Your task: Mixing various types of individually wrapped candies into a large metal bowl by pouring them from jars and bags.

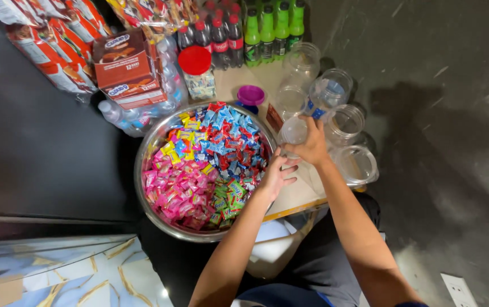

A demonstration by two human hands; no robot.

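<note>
A wide metal bowl (145, 149) holds several piles of wrapped candies: pink at the left, blue and red at the back, yellow in the middle, green at the front. My left hand (276, 175) hovers over the bowl's right edge, fingers loosely curled, and I cannot tell whether it holds a candy. My right hand (311, 145) grips a clear plastic jar (293, 132) just right of the bowl, on the tan tabletop (298, 196).
Several empty clear jars (344, 122) stand to the right and behind. A red-lidded jar (197, 71), a purple lid (251, 95), a brown snack box (125, 68), dark and green soda bottles (267, 25) and hanging snack packets (45, 45) sit at the back.
</note>
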